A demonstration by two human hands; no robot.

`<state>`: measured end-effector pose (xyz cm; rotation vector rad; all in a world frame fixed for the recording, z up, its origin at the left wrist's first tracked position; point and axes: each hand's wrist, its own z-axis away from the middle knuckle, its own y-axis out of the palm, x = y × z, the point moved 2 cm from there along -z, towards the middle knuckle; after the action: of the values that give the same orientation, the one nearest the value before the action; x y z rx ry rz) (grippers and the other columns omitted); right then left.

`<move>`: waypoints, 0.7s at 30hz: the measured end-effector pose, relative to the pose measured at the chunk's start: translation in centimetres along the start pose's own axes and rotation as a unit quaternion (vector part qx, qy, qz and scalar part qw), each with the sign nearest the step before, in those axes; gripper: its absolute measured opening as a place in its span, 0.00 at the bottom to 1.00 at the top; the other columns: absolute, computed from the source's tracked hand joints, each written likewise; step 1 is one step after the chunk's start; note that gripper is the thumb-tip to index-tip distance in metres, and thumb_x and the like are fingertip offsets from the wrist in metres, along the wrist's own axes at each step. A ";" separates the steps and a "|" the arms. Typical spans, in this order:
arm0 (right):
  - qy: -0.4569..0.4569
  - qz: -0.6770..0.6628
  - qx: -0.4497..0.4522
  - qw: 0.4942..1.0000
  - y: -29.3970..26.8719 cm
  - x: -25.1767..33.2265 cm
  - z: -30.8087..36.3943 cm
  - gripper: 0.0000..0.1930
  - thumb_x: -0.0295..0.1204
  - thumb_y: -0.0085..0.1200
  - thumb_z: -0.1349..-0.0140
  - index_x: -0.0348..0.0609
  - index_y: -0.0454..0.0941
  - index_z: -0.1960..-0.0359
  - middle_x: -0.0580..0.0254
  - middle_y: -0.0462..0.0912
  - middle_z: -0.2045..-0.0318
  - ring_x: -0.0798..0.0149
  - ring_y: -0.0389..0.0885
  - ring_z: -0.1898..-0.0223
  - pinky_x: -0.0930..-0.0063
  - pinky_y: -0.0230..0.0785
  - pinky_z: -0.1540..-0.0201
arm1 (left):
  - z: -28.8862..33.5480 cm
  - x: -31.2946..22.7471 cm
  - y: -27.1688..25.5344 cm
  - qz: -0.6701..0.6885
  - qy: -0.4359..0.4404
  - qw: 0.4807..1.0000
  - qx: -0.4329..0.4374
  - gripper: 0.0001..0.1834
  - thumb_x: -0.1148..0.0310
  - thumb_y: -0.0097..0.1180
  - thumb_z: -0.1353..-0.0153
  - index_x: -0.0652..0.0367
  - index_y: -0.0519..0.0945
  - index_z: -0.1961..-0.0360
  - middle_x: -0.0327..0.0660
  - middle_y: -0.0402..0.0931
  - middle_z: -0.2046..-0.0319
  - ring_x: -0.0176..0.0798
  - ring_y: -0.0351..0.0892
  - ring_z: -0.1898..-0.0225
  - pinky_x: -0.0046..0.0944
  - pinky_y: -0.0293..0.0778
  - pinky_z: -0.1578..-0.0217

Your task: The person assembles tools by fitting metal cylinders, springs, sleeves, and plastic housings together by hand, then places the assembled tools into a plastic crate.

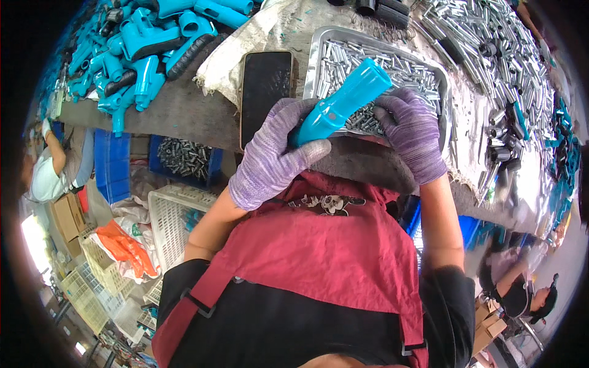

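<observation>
Red apron (343,251) and black shirt (264,331) lie nearest the camera, with a bare forearm reaching past each side toward the counter (184,119). The purple-gloved left grip (279,147) is closed around the near end of a turquoise housing (346,98), thumb on its near side. The housing is tilted, its round end pointing far and right over the tray (314,58), perhaps to leave that end free for the other side. The right grip (414,132) is half curled above the tray's near right part, fingertips beside the housing's far end and close to some dark screws (366,121); whether it pinches anything cannot be told.

Silver pins (399,58) fill much of the tray, whose raised rim probably keeps them from scattering. Just left of it a phone (267,92) lies flat, apparently out of the way. Far left, more housings (144,37) are heaped, well apart from the loose metal rods (491,49) at far right, likely to keep the kinds separate. Below the counter's left side, a blue bin (215,168) contains metal parts (184,156).
</observation>
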<state>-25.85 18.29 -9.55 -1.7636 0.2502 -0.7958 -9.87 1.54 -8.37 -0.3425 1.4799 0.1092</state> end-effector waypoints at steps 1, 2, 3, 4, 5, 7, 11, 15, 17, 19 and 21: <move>0.002 0.019 -0.001 1.000 0.1 0.1 -0.2 0.09 0.30 0.56 0.49 0.45 0.78 0.65 0.56 0.76 0.67 0.53 0.76 0.65 0.61 0.69 0.63 | -0.3 -0.2 0.0 -0.041 0.055 0.998 -0.011 0.25 0.68 0.60 0.48 0.63 0.69 0.49 0.44 0.68 0.62 0.40 0.70 0.59 0.36 0.67 0.57; 0.004 0.037 -0.001 0.999 0.3 0.2 -0.3 0.07 0.28 0.57 0.50 0.43 0.78 0.68 0.55 0.76 0.69 0.51 0.76 0.67 0.60 0.69 0.64 | -0.4 -0.1 0.0 -0.042 0.055 0.998 -0.014 0.25 0.68 0.60 0.48 0.63 0.69 0.49 0.44 0.68 0.62 0.40 0.70 0.59 0.36 0.67 0.57; 0.009 0.059 0.014 0.998 0.5 0.1 -0.4 0.08 0.33 0.52 0.47 0.46 0.76 0.67 0.57 0.75 0.65 0.53 0.76 0.65 0.59 0.69 0.63 | -0.6 -0.1 0.0 -0.051 0.052 0.997 -0.003 0.25 0.68 0.59 0.48 0.62 0.69 0.49 0.44 0.68 0.63 0.40 0.70 0.60 0.36 0.67 0.58; 0.004 0.057 0.015 0.998 0.7 0.1 -0.5 0.08 0.33 0.52 0.47 0.46 0.76 0.67 0.57 0.75 0.65 0.53 0.76 0.65 0.59 0.69 0.63 | -0.7 -0.1 0.0 -0.061 0.047 0.997 0.008 0.25 0.68 0.59 0.47 0.62 0.68 0.48 0.45 0.68 0.63 0.40 0.70 0.61 0.37 0.67 0.58; 0.011 0.069 0.025 0.997 0.9 0.0 -0.6 0.08 0.34 0.52 0.47 0.46 0.76 0.68 0.57 0.75 0.65 0.52 0.76 0.65 0.59 0.69 0.63 | -0.8 -0.1 -0.1 -0.088 0.055 0.994 0.013 0.26 0.68 0.58 0.46 0.62 0.67 0.46 0.47 0.69 0.61 0.42 0.71 0.60 0.37 0.67 0.57; 0.031 0.081 0.026 0.996 0.4 0.2 -0.4 0.09 0.34 0.52 0.47 0.46 0.75 0.67 0.54 0.75 0.64 0.51 0.76 0.64 0.58 0.70 0.64 | -0.3 -0.2 0.4 -0.065 0.077 0.995 -0.018 0.26 0.68 0.57 0.45 0.61 0.66 0.45 0.47 0.69 0.59 0.43 0.71 0.59 0.37 0.67 0.56; 0.022 0.100 0.067 0.993 -0.3 0.5 0.1 0.13 0.37 0.51 0.47 0.46 0.75 0.61 0.52 0.75 0.62 0.50 0.76 0.64 0.59 0.70 0.64 | 0.2 -0.5 0.8 0.024 0.037 0.999 -0.019 0.23 0.69 0.50 0.40 0.60 0.64 0.43 0.44 0.70 0.59 0.34 0.72 0.67 0.33 0.70 0.63; 0.040 0.088 0.179 0.979 -0.1 -0.1 -0.7 0.15 0.39 0.54 0.49 0.47 0.75 0.62 0.52 0.76 0.65 0.48 0.76 0.64 0.58 0.70 0.63 | -0.7 -0.6 1.8 0.113 -0.017 0.991 0.066 0.23 0.67 0.46 0.38 0.59 0.63 0.42 0.38 0.69 0.72 0.26 0.66 0.79 0.28 0.67 0.77; 0.024 0.053 0.185 0.981 1.3 -1.2 -0.5 0.16 0.40 0.56 0.51 0.46 0.75 0.63 0.51 0.77 0.69 0.48 0.77 0.65 0.59 0.70 0.64 | -0.8 -0.5 2.7 0.137 -0.022 0.986 0.091 0.24 0.66 0.46 0.37 0.58 0.61 0.41 0.37 0.69 0.74 0.27 0.67 0.79 0.29 0.68 0.77; 0.003 0.006 0.153 0.988 1.6 -1.3 -0.5 0.16 0.41 0.57 0.52 0.46 0.76 0.66 0.52 0.77 0.71 0.49 0.77 0.66 0.60 0.70 0.64 | -0.8 0.2 3.7 0.179 -0.021 0.976 0.118 0.25 0.66 0.47 0.37 0.57 0.60 0.40 0.38 0.69 0.73 0.28 0.68 0.78 0.29 0.69 0.78; 0.003 -0.007 0.113 0.994 0.7 -0.9 -0.5 0.16 0.42 0.57 0.52 0.46 0.76 0.67 0.53 0.77 0.70 0.49 0.78 0.66 0.60 0.70 0.64 | -0.9 0.7 4.6 0.224 -0.049 0.962 0.148 0.24 0.66 0.48 0.38 0.55 0.60 0.41 0.40 0.69 0.67 0.30 0.71 0.75 0.30 0.71 0.77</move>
<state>-26.68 18.15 -10.50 -1.5504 0.1459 -0.8068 -11.94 5.53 -9.81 0.2430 1.4293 0.2588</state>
